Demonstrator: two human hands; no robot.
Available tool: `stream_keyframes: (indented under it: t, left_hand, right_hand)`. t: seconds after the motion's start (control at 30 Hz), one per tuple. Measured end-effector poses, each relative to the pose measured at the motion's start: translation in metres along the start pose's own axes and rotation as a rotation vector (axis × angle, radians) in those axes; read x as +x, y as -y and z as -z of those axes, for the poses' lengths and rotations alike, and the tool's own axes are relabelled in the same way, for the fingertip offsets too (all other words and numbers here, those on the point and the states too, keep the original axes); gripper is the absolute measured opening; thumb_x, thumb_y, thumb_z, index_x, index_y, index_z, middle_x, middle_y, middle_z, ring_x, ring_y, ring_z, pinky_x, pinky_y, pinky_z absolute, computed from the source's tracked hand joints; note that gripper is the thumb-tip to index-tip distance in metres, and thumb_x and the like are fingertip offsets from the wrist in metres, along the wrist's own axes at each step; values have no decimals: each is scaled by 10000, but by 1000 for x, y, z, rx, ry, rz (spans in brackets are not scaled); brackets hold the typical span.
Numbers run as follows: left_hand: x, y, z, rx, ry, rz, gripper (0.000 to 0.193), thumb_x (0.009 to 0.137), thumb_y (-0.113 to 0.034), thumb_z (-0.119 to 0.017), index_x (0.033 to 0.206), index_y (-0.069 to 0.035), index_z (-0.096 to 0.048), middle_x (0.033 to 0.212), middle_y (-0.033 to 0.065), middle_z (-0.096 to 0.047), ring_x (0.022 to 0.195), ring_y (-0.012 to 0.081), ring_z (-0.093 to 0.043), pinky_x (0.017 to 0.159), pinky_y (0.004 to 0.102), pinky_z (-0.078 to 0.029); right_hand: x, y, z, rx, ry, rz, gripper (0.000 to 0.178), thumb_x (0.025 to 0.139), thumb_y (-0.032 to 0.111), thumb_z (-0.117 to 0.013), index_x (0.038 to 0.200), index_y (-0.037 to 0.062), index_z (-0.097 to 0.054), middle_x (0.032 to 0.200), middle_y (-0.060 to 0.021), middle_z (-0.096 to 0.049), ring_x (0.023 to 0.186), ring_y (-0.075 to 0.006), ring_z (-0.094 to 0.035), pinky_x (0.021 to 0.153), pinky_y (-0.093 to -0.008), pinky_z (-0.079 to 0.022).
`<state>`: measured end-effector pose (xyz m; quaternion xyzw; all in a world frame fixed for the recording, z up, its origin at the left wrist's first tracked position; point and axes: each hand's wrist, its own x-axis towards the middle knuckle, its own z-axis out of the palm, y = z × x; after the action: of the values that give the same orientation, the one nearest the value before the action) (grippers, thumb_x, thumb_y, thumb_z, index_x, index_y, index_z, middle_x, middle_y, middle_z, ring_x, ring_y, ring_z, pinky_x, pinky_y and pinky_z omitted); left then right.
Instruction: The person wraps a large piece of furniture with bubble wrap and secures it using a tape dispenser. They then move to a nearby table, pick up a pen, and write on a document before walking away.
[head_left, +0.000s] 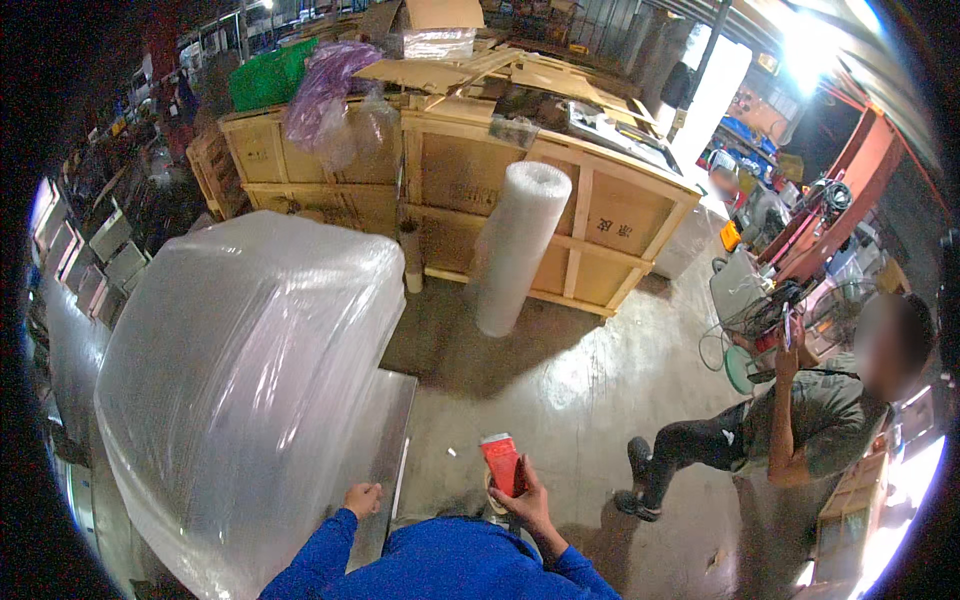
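Observation:
My right hand (532,503) is wrapped round a small red packet (503,464) with a pale top end, held upright in front of my blue-clad body. My left hand (363,499) is curled into a loose fist beside a flat metal panel edge (398,440); nothing shows between its fingers. Just left of that hand stands a large bulky load (240,370) covered in clear plastic wrap. A small white piece (451,452) lies on the floor, a short way beyond the packet.
An upright roll of bubble wrap (522,250) stands before wooden crates (620,225). Purple plastic (333,85), a green bundle (272,76) and cardboard sheets (440,75) lie on top. At right a person (810,410) sits holding a phone (787,325), near cables and a reddish steel beam (850,180).

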<state>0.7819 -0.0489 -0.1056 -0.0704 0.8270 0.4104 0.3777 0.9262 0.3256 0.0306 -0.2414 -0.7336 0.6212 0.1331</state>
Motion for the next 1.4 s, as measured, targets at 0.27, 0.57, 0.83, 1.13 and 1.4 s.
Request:
stream_keyframes:
  t: [0.27, 0.57, 0.83, 1.13, 1.4]
  left_hand:
    - [102, -44, -5, -582, -347, 237, 324, 1005, -330, -561, 949, -28, -663, 696, 72, -631, 563, 172, -606, 464, 339, -472]
    - [160, -165, -62, 168, -848, -179, 236, 899, -235, -610, 883, -13, -689, 812, 200, -689, 781, 395, -660, 718, 474, -508]
    - [298, -412, -36, -78, -438, -310, 333, 945, -362, -666, 1043, -44, -677, 931, 136, -705, 836, 301, -698, 714, 407, -542]
    - [375, -601, 60, -610, -567, -423, 213, 990, -288, -643, 1052, -85, -653, 784, 24, -657, 751, 123, -647, 689, 314, -526]
    - [431, -606, 205, -757, -441, -331, 313, 980, -419, -628, 1077, -122, -637, 912, 41, -658, 779, 132, -586, 749, 335, -493]
  right_hand:
    - [213, 24, 38, -94, 129, 62, 1049, 750, 260, -901, 1525, -61, -271, 1414, -201, -563, 1271, -252, -577, 1060, -350, -459]
    - [593, 187, 90, -591, -32, 710, 674, 909, 51, -650, 1524, 93, -378, 1326, -226, -573, 1132, -397, -616, 961, -430, -510]
    - [821, 181, 46, -1154, -178, 956, 635, 864, 19, -583, 1482, 94, -458, 1276, -234, -606, 1170, -411, -582, 1030, -456, -455]
    - [786, 218, -40, -983, -97, 943, 649, 821, 73, -694, 1436, 58, -489, 1386, -235, -460, 1248, -459, -466, 1050, -518, -407]
    - [892, 200, -302, -583, 1107, 978, 473, 802, 113, -745, 1255, 38, -627, 1111, -199, -661, 1006, -416, -649, 906, -452, -521]
